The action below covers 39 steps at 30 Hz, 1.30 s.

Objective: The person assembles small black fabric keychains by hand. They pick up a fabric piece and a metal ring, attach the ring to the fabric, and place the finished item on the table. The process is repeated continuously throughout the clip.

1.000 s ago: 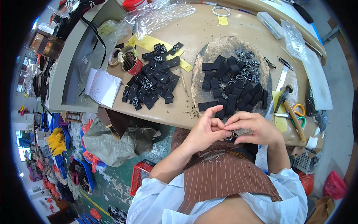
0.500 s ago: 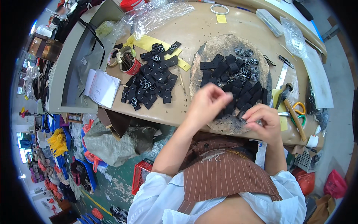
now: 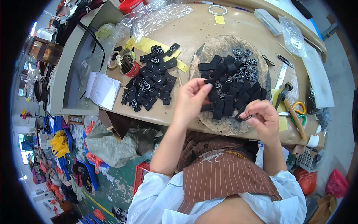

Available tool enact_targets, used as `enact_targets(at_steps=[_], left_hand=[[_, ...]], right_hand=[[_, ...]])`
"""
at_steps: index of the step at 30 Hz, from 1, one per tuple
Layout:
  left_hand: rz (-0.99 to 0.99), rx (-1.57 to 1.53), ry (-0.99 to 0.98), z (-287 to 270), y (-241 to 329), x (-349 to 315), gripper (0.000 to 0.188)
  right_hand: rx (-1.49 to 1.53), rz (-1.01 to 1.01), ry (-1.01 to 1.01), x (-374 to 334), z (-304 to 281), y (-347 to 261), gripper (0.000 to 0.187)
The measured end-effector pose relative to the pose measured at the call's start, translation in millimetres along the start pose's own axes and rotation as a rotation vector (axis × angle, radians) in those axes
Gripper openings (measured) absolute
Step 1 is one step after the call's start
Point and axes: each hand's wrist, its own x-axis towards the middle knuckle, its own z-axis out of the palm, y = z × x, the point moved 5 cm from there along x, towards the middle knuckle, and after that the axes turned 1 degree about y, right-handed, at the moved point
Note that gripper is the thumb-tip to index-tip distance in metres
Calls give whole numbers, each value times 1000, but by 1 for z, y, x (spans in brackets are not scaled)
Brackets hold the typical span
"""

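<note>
My left hand (image 3: 189, 101) is closed in a pinch at the left edge of the loose black tabs (image 3: 242, 98). A black fabric or leather tab (image 3: 212, 83) sits at its thumb and fingertip. Near the front of the round board (image 3: 227, 128), my right hand (image 3: 264, 117) pinches a small black piece (image 3: 241, 116) with a shiny edge; the fingers hide part of it. Behind the loose tabs lie several silvery ring-shaped buckles (image 3: 245, 59). Left of the board is a heap of black tabs (image 3: 149, 84), some with buckles on them.
A hammer (image 3: 294, 115), scissors (image 3: 299, 108) and a metal ruler (image 3: 281, 76) lie right of the board. At the left stand a red tin (image 3: 131, 69) of strips, a tape roll (image 3: 112, 58) and a notebook (image 3: 102, 89). Clear plastic film (image 3: 160, 18) lies at the back.
My left hand has moved left, off the front of the loose tabs, and a black tab now shows at its fingertips. My right hand stays nearly in place, its small black piece showing more clearly.
</note>
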Motion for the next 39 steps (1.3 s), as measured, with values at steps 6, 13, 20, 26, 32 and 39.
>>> enact_targets(at_steps=[6, 13, 20, 26, 32, 39], left_hand=[[75, -157, -67, 35, 33, -57, 20], [131, -107, -95, 36, 35, -68, 24], [150, 7, -123, 37, 30, -72, 24], [85, -151, -100, 40, 29, -80, 24], [119, -78, -169, 37, 20, -77, 28], [-3, -81, -327, 31, 9, -64, 38]], right_hand=[[-162, -196, -85, 17, 21, -17, 24], [-159, -212, -63, 14, 17, -17, 25], [-233, -188, -39, 15, 19, -14, 23], [-249, -114, 13, 13, 18, -11, 23], [-201, 14, 28, 15, 19, -9, 20], [-282, 140, -70, 18, 20, 1, 21]])
